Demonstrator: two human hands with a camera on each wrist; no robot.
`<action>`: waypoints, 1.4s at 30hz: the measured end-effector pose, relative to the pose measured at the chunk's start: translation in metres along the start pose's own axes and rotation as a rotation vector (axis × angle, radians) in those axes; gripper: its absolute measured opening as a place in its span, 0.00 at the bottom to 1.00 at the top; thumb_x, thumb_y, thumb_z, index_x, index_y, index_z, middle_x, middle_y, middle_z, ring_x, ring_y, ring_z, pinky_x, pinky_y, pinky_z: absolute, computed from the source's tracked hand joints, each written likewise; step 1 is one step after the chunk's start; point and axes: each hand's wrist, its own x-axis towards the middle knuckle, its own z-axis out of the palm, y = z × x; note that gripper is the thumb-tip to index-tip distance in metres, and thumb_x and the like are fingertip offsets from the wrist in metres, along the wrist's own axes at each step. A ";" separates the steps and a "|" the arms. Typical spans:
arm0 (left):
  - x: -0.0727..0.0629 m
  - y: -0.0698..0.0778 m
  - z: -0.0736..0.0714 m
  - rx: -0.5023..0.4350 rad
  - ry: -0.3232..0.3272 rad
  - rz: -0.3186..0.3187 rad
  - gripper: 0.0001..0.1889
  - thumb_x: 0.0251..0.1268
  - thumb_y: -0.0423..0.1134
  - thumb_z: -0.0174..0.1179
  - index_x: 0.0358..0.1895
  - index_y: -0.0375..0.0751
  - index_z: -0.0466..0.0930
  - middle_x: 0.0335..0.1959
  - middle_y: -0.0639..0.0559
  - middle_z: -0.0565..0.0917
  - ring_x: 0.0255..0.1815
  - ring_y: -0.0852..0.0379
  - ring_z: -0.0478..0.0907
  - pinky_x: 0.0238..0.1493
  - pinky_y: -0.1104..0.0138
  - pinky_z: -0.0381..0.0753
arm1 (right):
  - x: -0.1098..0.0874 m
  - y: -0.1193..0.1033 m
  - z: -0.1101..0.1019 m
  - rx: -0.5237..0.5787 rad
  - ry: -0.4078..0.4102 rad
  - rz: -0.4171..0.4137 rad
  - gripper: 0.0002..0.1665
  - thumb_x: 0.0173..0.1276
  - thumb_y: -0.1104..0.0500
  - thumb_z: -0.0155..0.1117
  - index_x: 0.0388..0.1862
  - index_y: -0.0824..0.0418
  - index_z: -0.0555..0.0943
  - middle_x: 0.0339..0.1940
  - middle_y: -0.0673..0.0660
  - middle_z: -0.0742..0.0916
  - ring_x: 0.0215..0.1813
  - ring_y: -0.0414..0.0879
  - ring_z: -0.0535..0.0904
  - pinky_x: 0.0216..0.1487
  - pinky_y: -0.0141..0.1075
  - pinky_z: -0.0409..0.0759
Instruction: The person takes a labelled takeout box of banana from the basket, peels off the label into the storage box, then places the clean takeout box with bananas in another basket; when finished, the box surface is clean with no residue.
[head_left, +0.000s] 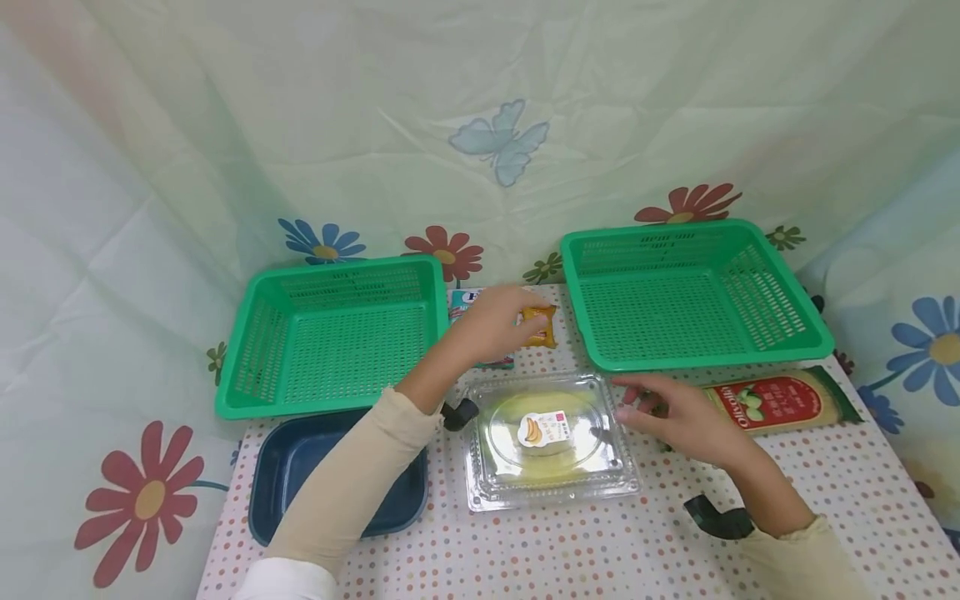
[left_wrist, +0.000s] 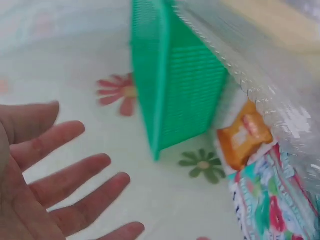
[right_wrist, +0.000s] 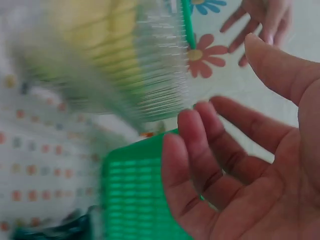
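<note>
A clear plastic clamshell box [head_left: 555,442] with yellow contents and a banana label lies on the table. Above its far edge is my left hand [head_left: 495,321], fingers spread and holding nothing in the left wrist view. In the head view that hand overlaps a small orange-yellow packet [head_left: 542,327] and partly hides a teal and pink packet [left_wrist: 272,200]. My right hand [head_left: 678,417] hovers by the box's right side, fingers loosely bent and nothing in them. Close behind it lies a long red-labelled bag [head_left: 780,400], its near end partly hidden by the hand.
Two green perforated baskets stand at the back, a left basket [head_left: 333,408] and a right basket [head_left: 712,362]. A dark blue tray [head_left: 288,475] sits under my left forearm. Behind everything hangs a flowered curtain [head_left: 480,83]; the table [head_left: 540,558] has a dotted cloth.
</note>
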 end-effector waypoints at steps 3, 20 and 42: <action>-0.032 0.000 -0.005 -0.039 0.081 -0.028 0.20 0.79 0.44 0.55 0.67 0.44 0.79 0.66 0.49 0.82 0.70 0.49 0.76 0.70 0.55 0.75 | 0.009 -0.012 -0.004 -0.040 -0.004 -0.068 0.24 0.72 0.51 0.69 0.63 0.58 0.82 0.43 0.48 0.86 0.40 0.35 0.80 0.35 0.33 0.80; -0.123 -0.009 0.059 -0.224 0.511 -0.149 0.16 0.73 0.39 0.63 0.60 0.41 0.85 0.63 0.41 0.81 0.66 0.41 0.78 0.63 0.45 0.79 | 0.084 -0.061 0.004 -0.159 -0.294 -0.270 0.16 0.66 0.51 0.75 0.50 0.54 0.89 0.45 0.50 0.90 0.40 0.37 0.82 0.42 0.33 0.83; -0.128 -0.023 0.105 -0.265 0.465 -0.230 0.24 0.71 0.42 0.65 0.67 0.41 0.79 0.73 0.41 0.73 0.72 0.39 0.72 0.67 0.42 0.75 | 0.113 -0.068 0.037 -0.160 -0.500 -0.291 0.06 0.59 0.54 0.79 0.35 0.51 0.90 0.25 0.42 0.84 0.28 0.36 0.78 0.33 0.31 0.76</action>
